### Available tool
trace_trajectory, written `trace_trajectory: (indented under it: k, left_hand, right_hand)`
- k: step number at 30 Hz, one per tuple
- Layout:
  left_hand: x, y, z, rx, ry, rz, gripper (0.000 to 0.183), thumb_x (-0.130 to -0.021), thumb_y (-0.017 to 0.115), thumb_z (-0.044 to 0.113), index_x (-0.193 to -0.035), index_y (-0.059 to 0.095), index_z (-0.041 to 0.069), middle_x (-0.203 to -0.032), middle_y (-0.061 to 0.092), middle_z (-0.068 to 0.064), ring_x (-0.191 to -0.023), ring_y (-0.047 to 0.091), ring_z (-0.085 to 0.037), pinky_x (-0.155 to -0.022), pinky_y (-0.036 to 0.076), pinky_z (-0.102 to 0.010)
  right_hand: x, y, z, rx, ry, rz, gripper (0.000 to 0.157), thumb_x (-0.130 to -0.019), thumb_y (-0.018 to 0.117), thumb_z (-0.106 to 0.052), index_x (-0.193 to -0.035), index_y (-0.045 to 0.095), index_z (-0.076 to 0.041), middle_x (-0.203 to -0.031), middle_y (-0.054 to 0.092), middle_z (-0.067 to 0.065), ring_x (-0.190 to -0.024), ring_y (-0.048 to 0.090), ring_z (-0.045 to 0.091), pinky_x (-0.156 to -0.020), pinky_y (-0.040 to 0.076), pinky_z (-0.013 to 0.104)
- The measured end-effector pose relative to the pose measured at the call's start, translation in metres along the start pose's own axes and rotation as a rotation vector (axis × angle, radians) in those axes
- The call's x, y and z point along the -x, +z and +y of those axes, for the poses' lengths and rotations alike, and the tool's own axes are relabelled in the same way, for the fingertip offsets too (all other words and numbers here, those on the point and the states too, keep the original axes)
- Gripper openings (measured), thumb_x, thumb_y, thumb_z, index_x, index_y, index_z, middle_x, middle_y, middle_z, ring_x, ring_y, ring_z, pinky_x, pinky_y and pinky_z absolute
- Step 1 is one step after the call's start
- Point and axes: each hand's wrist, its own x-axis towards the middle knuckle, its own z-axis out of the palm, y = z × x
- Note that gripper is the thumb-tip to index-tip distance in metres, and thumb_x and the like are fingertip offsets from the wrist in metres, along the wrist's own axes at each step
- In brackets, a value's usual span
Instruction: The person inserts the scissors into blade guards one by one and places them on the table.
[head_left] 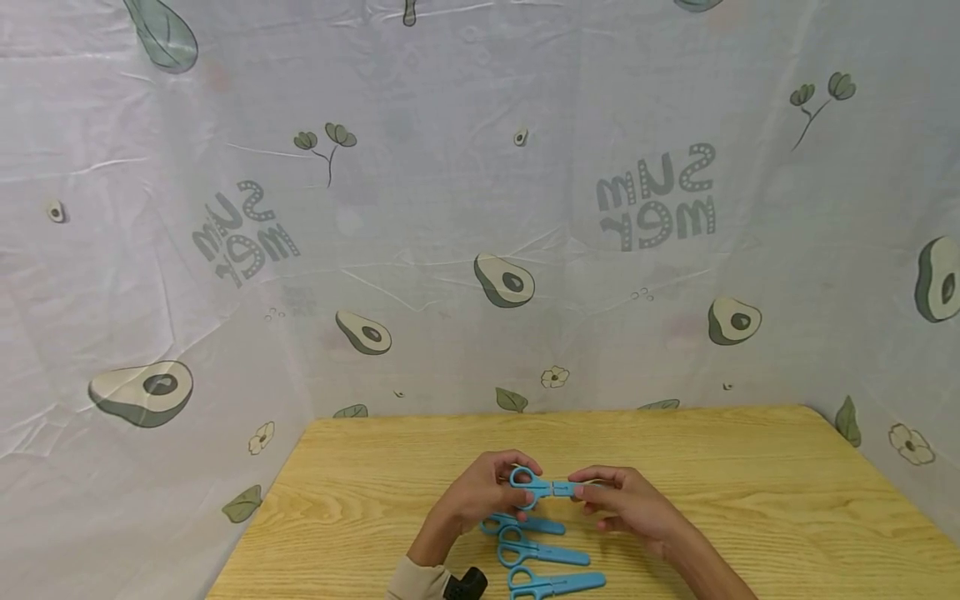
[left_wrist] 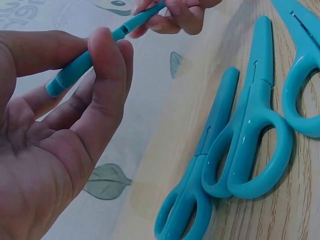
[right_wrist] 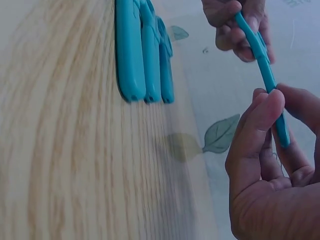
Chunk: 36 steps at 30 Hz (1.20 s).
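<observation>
Up off the table, a pair of light-blue scissors (head_left: 537, 485) is held between both hands. My left hand (head_left: 483, 490) pinches its looped handles (left_wrist: 75, 72) between thumb and fingers. At the other end, my right hand (head_left: 633, 504) pinches the blue blade cover (head_left: 563, 489) with thumb and fingertips. A narrow break shows between handle part and cover in the head view. The cover's far end is hidden by the right fingers there, but its tip (right_wrist: 283, 137) shows in the right wrist view.
Three more blue covered scissors lie in a column on the wooden table (head_left: 360, 467): the far (head_left: 536, 525), middle (head_left: 551, 553) and near pair (head_left: 570, 582). Their handles point left. A pale printed sheet (head_left: 420, 208) hangs behind and beside the table.
</observation>
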Motion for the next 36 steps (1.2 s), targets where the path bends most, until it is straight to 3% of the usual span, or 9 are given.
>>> trace_trajectory:
  k: [17,26,36]
  left_hand:
    - [-0.0014,0.0050,-0.0010,0.000,0.017,0.041,0.032,-0.093,0.070,-0.011,-0.124,0.067,-0.006,-0.087,0.060,-0.001,-0.077,0.073,-0.017,-0.062,0.059,-0.025]
    - [-0.0049,0.0093,-0.0033,0.008,0.017,0.047,0.036,-0.091,0.070,-0.012,-0.127,0.065,-0.011,-0.084,0.061,0.000,-0.075,0.074,-0.016,-0.061,0.060,-0.024]
    - [-0.0023,0.0010,-0.0023,-0.019,-0.007,0.014,0.035,-0.094,0.070,-0.009,-0.129,0.066,-0.007,-0.087,0.063,0.000,-0.079,0.075,-0.015,-0.064,0.061,-0.024]
  right_hand:
    - [0.0030,-0.0012,-0.0005,0.017,-0.052,-0.006,0.028,-0.107,0.068,-0.026,-0.126,0.071,-0.005,-0.100,0.067,-0.003,-0.082,0.057,0.009,-0.065,0.054,0.020]
    - [0.0045,0.0012,0.0002,0.023,-0.058,0.043,0.025,-0.106,0.071,-0.026,-0.121,0.074,-0.006,-0.097,0.068,-0.005,-0.080,0.056,0.009,-0.065,0.053,0.020]
    - [0.0005,0.0048,-0.0001,0.056,-0.061,0.013,0.033,-0.107,0.069,-0.027,-0.128,0.071,-0.001,-0.101,0.067,-0.001,-0.086,0.058,0.012,-0.064,0.054,0.021]
